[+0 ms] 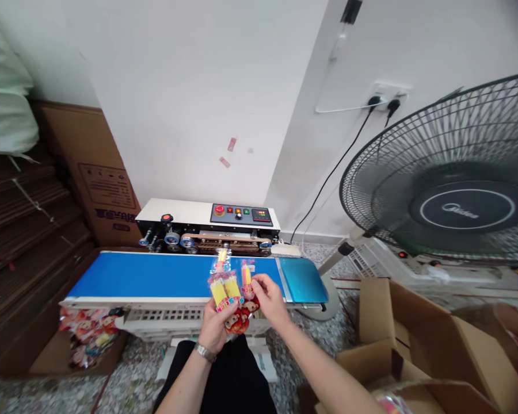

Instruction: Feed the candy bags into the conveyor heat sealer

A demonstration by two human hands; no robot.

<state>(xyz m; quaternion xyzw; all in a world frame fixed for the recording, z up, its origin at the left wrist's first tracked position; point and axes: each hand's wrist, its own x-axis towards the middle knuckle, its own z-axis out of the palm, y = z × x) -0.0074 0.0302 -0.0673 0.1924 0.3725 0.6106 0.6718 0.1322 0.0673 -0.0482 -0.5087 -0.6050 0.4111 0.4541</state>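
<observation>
My left hand (216, 325), with a metal watch at the wrist, grips several small printed plastic packets (225, 294) with yellow contents and a cartoon figure at their lower end. Between the thumb and fingers of my right hand (268, 298) is a single similar packet (247, 279), held just right of the bunch. Another clear packet (221, 260) appears on or just over the blue conveyor belt (155, 276), beyond my left hand. Behind the belt stands the band sealing machine (181, 211), its display lit.
A large floor fan (466, 207) stands at right, above open cardboard boxes (380, 322). At lower left, a box holds sealed packets (90, 330). Flattened cartons (26, 230) are stacked at left. A blue end plate (304, 280) extends the belt on the right.
</observation>
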